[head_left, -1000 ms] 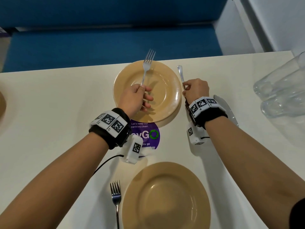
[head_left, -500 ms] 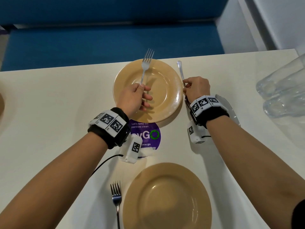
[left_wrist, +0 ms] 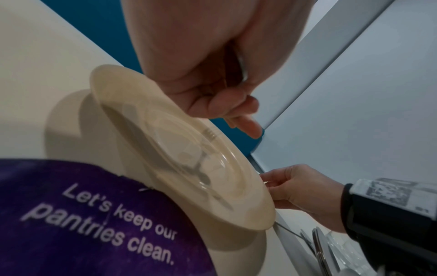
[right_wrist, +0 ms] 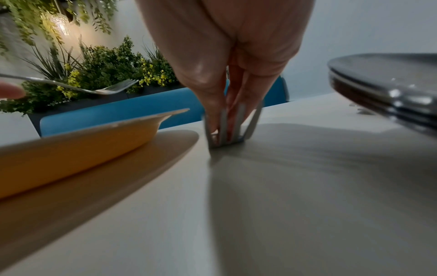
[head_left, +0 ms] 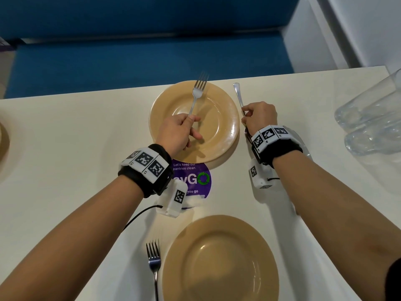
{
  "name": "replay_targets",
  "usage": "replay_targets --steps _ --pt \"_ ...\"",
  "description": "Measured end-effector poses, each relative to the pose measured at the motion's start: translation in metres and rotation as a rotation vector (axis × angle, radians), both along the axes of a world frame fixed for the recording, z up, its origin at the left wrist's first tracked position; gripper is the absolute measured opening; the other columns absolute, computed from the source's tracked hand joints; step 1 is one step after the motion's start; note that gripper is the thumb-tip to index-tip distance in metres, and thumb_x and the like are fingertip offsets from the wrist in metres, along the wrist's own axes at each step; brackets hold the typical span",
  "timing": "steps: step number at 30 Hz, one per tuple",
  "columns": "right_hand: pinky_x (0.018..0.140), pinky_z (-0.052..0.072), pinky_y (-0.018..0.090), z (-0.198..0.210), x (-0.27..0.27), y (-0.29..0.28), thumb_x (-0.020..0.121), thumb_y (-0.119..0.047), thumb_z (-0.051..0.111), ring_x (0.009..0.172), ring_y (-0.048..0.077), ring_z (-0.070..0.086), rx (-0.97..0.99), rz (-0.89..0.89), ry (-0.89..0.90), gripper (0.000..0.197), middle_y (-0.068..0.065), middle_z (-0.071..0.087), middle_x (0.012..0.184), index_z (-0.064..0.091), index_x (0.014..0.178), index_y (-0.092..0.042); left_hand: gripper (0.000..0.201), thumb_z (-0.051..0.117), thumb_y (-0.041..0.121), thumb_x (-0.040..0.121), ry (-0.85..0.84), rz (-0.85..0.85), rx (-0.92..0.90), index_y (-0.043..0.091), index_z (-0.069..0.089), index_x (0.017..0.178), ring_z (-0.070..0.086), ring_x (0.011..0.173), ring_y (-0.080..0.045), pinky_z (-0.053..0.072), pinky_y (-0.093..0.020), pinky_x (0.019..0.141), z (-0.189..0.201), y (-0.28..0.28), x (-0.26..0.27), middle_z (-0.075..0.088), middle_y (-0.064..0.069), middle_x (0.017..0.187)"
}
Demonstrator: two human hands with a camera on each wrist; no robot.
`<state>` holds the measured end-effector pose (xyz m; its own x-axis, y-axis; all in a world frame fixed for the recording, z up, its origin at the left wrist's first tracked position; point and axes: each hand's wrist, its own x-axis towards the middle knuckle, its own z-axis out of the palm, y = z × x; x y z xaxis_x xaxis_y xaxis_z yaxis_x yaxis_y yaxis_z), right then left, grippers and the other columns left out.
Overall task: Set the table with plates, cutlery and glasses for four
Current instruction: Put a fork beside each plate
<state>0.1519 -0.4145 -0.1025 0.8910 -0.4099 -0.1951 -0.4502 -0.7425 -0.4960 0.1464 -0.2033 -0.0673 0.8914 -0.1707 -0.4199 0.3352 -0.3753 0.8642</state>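
Two tan plates show whole on the cream table (head_left: 65,148), with the edge of a third at the far left. The far plate (head_left: 221,118) is glossy and round; the near plate (head_left: 219,261) matches it. Two forks: one lies left of the near plate (head_left: 153,263), the other (head_left: 196,94) is gripped by the left hand (head_left: 176,133) above the far plate, prongs pointing away. The right hand (head_left: 259,117) pinches several metal handles (head_left: 238,95), just right of that plate. At least two clear glasses (head_left: 368,122) lie at the right.

Office pantry: "pantries clean" sticker (head_left: 192,179), blue bench (head_left: 141,66), planter greenery (right_wrist: 99,61)
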Motion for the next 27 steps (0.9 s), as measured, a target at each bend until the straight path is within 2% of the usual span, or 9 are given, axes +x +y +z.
replay_targets --steps 2,4,6,8,11,13,15,20,27 --pt "0.090 0.051 0.031 0.0003 0.0005 -0.0003 0.087 0.002 0.058 0.097 0.028 0.064 -0.002 0.004 0.000 0.035 0.015 0.069 0.107 0.065 0.119 -0.009 0.027 0.041 0.026 0.101 -0.001 0.001 -0.003 0.016 0.064 0.110 0.041 0.033 -0.003 0.037 -0.015 0.037 0.0002 -0.0008 -0.0001 0.063 0.007 0.054" --pt "0.089 0.051 0.029 -0.0005 0.0001 -0.0002 0.087 0.002 0.057 0.095 0.027 0.064 -0.004 0.007 -0.004 0.035 0.015 0.069 0.106 0.064 0.120 -0.008 0.026 0.041 0.025 0.101 0.000 0.003 -0.004 0.016 0.064 0.109 0.042 0.035 -0.005 0.037 -0.016 0.038 0.0002 -0.0013 -0.0007 0.063 0.008 0.054" --pt "0.086 0.052 0.029 -0.0015 -0.0010 0.0001 0.088 0.003 0.054 0.086 0.024 0.063 0.000 0.002 -0.014 0.035 0.014 0.070 0.104 0.064 0.120 -0.008 0.026 0.041 0.024 0.101 0.004 0.006 -0.010 0.015 0.064 0.109 0.042 0.038 -0.007 0.037 -0.016 0.039 -0.0003 -0.0013 -0.0010 0.064 0.007 0.056" --pt "0.085 0.054 0.033 -0.0022 -0.0022 0.0010 0.089 0.004 0.052 0.079 0.022 0.061 0.013 -0.002 -0.028 0.035 0.014 0.070 0.102 0.065 0.119 -0.008 0.027 0.040 0.024 0.101 0.005 0.005 -0.011 0.015 0.064 0.110 0.043 0.040 -0.008 0.037 -0.016 0.038 -0.0002 -0.0006 -0.0009 0.064 0.006 0.059" --pt "0.088 0.054 0.037 -0.0032 -0.0020 0.0022 0.088 0.005 0.052 0.088 0.027 0.065 0.008 0.011 -0.031 0.035 0.016 0.069 0.105 0.065 0.119 -0.006 0.027 0.038 0.022 0.102 0.007 0.005 -0.012 0.014 0.063 0.112 0.045 0.038 -0.005 0.037 -0.015 0.038 -0.0003 -0.0004 -0.0001 0.064 0.003 0.063" --pt "0.086 0.055 0.038 -0.0029 -0.0014 0.0031 0.088 0.006 0.052 0.084 0.026 0.064 0.019 0.005 -0.036 0.035 0.016 0.069 0.105 0.065 0.119 -0.005 0.027 0.038 0.022 0.102 0.012 0.008 -0.019 0.014 0.062 0.112 0.046 0.035 -0.002 0.038 -0.015 0.038 -0.0001 -0.0004 -0.0003 0.064 0.002 0.064" --pt "0.087 0.055 0.037 -0.0025 -0.0014 0.0034 0.088 0.006 0.051 0.084 0.026 0.063 0.014 0.012 -0.035 0.035 0.016 0.069 0.105 0.064 0.119 -0.004 0.027 0.038 0.021 0.102 0.015 0.008 -0.023 0.014 0.062 0.112 0.047 0.035 -0.001 0.038 -0.015 0.038 -0.0001 -0.0001 -0.0004 0.064 0.001 0.064" --pt "0.089 0.052 0.031 -0.0025 -0.0041 0.0057 0.088 0.004 0.054 0.097 0.028 0.065 -0.016 0.037 -0.020 0.035 0.015 0.069 0.109 0.064 0.120 -0.007 0.026 0.038 0.022 0.102 0.011 0.018 -0.020 0.016 0.062 0.110 0.048 0.035 -0.001 0.039 -0.016 0.039 -0.0001 0.0015 -0.0006 0.064 0.002 0.064" --pt "0.090 0.052 0.033 -0.0017 -0.0038 0.0078 0.087 0.004 0.053 0.099 0.030 0.064 -0.029 0.045 -0.030 0.036 0.016 0.069 0.108 0.064 0.120 -0.007 0.026 0.038 0.024 0.102 0.014 0.022 -0.011 0.017 0.062 0.110 0.048 0.037 -0.001 0.039 -0.016 0.040 -0.0006 0.0047 -0.0022 0.065 0.003 0.065"
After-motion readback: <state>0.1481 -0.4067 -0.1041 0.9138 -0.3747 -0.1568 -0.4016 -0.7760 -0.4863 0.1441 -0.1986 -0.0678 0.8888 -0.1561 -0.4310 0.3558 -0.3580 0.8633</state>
